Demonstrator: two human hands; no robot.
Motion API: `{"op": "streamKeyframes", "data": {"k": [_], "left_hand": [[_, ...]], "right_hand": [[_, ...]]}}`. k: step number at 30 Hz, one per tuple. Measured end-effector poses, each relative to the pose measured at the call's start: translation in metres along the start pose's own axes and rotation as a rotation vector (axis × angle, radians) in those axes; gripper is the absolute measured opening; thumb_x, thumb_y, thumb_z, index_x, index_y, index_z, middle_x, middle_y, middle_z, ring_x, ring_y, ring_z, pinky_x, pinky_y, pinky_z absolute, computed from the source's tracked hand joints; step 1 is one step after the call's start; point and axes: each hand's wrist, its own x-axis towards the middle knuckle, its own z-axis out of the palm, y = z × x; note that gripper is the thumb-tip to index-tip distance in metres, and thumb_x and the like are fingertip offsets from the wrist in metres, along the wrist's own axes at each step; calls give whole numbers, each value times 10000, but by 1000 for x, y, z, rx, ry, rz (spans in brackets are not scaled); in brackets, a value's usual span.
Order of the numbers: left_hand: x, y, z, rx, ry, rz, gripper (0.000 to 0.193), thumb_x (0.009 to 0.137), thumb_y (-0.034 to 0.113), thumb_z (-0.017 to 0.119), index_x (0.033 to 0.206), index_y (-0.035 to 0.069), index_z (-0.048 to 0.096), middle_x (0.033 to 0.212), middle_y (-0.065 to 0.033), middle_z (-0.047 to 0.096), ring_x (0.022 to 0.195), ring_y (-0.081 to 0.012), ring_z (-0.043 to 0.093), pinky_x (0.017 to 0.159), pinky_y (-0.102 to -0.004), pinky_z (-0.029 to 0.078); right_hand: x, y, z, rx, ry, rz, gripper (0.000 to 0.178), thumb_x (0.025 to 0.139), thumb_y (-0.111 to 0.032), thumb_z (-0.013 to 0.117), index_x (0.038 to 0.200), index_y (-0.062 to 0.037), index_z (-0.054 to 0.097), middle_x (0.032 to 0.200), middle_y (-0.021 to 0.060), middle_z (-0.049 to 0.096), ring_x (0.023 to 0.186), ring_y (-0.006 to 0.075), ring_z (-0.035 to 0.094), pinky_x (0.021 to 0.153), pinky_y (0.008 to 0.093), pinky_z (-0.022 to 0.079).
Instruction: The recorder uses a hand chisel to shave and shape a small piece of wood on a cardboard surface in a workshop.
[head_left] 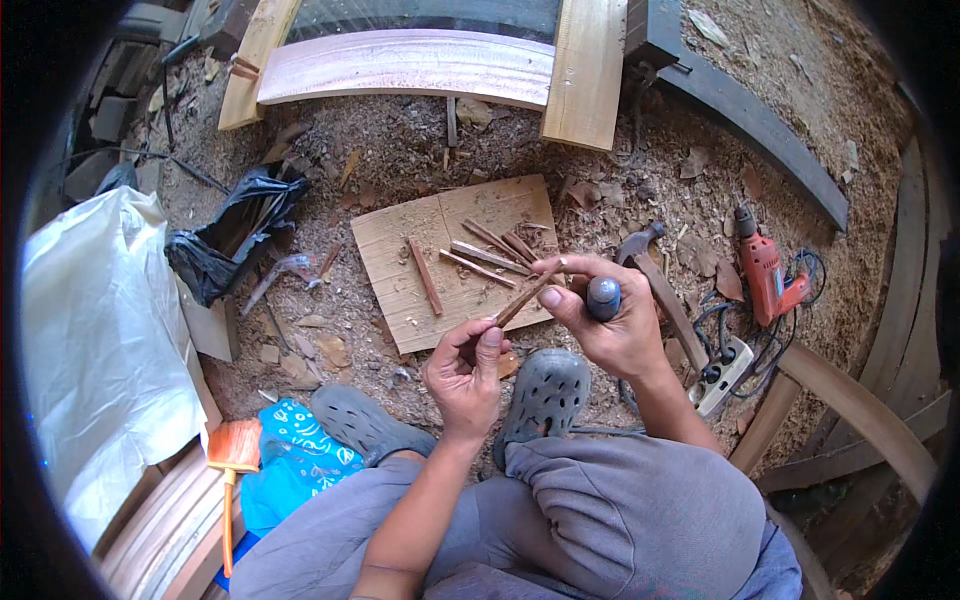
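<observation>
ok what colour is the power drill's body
The power drill's body is orange-red; head view.

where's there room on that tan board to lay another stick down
The tan board looks barest at its upper left corner and in the strip between its left edge and the lone reddish stick. Crowded: right of it, where loose sticks lie by the right hand, and farther right around hammer, drill and power strip.

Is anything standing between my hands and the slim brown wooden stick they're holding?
Nothing visible: the left hand and right hand both touch the slim brown wooden stick. The dark round-ended handle sits to its right.
</observation>
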Motion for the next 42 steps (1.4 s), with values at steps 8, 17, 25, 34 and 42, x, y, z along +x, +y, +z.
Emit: {"op": "streamKeyframes", "data": {"k": [8, 17, 25, 34, 42], "left_hand": [[2, 1, 5, -77, -95, -122, 172, 1033, 113, 654, 1159, -5, 652, 1092, -129, 740, 925, -156, 735, 779, -276, 635], [-3, 15, 10, -262, -157, -343, 214, 1045, 148, 642, 1179, -18, 655, 1046, -137, 750, 948, -186, 748, 814, -300, 630], [-8, 19, 15, -264, -152, -330, 249, 1038, 148, 647, 1229, -10, 636, 1041, -129, 755, 950, -190, 752, 802, -308, 636], [-16, 18, 12, 409, -115, 347, 122, 927, 36, 775, 1033, -24, 764, 887, -135, 790, 809, -173, 762, 745, -281, 599], [-19, 6, 4, 593, -155, 201, 142, 904, 139, 804, 983, 22, 795, 907, -139, 791, 783, -222, 781, 693, -311, 595]], "right_hand": [[-2, 8, 4, -11, 6, -141, 175, 905, -73, 783, 1054, 16, 763, 889, 106, 777, 760, 77, 693, 668, 274, 561], [-1, -3, 0, 93, -37, 59, 242, 894, -125, 810, 1090, 7, 759, 826, 70, 756, 727, 62, 659, 633, 258, 534], [2, -4, -6, -4, -83, 49, 201, 898, -171, 789, 967, 11, 737, 764, 46, 721, 718, 74, 655, 658, 271, 536], [9, 3, -11, -78, -163, 138, 196, 918, -180, 779, 996, -3, 741, 743, 12, 678, 685, 55, 604, 624, 249, 497], [14, 1, -40, -151, 103, 83, 270, 982, -263, 736, 1075, -10, 743, 823, -1, 693, 730, 72, 596, 646, 246, 476]]}}
